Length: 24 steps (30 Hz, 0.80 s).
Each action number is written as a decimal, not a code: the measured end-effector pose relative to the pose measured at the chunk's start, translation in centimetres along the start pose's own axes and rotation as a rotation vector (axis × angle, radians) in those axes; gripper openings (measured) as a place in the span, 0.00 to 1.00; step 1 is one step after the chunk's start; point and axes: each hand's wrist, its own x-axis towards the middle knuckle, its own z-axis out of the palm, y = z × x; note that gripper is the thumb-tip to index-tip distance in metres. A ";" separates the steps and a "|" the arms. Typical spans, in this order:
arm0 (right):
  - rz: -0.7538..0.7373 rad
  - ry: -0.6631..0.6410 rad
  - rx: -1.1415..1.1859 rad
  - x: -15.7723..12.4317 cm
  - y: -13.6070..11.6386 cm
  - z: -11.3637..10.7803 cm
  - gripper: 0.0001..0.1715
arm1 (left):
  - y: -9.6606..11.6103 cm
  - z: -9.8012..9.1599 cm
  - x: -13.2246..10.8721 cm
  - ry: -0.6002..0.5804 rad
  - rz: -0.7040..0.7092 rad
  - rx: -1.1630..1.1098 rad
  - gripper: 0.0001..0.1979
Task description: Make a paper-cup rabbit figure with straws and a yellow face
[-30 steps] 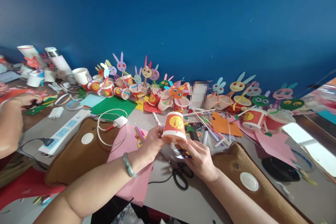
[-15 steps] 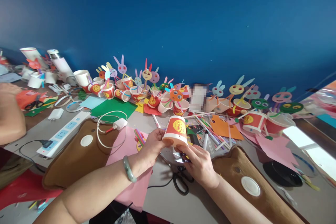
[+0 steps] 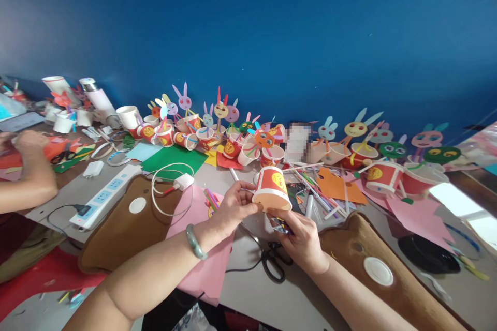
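With left hand (image 3: 235, 208) and right hand (image 3: 302, 235), pinching one red-and-white paper cup (image 3: 272, 187) by its near edge, tilted, above the table (image 3: 248, 292). Holding one small tool (image 3: 281, 225), partly hidden, in the right as well. Flanked by two brown cushions (image 3: 116, 238), with one white power strip (image 3: 108, 195) at left and one pair of black scissors (image 3: 266, 258) below.

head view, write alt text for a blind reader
A person's left hand and right hand hold a red and white paper cup above a cluttered grey table. Black scissors lie nearby; behind, cups with paper faces line a blue wall.
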 end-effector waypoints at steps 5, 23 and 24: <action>0.080 0.080 0.019 -0.1 -0.1 0.4 0.13 | 0.8 -0.1 0.0 -0.093 0.046 0.128 0.20; 0.172 -0.084 0.023 -0.2 -0.2 1.0 0.18 | -2.2 -0.5 0.5 -0.028 0.197 0.407 0.14; 0.189 -0.069 0.039 -0.1 -0.1 1.0 0.17 | -2.4 -0.4 0.4 -0.042 0.209 0.414 0.14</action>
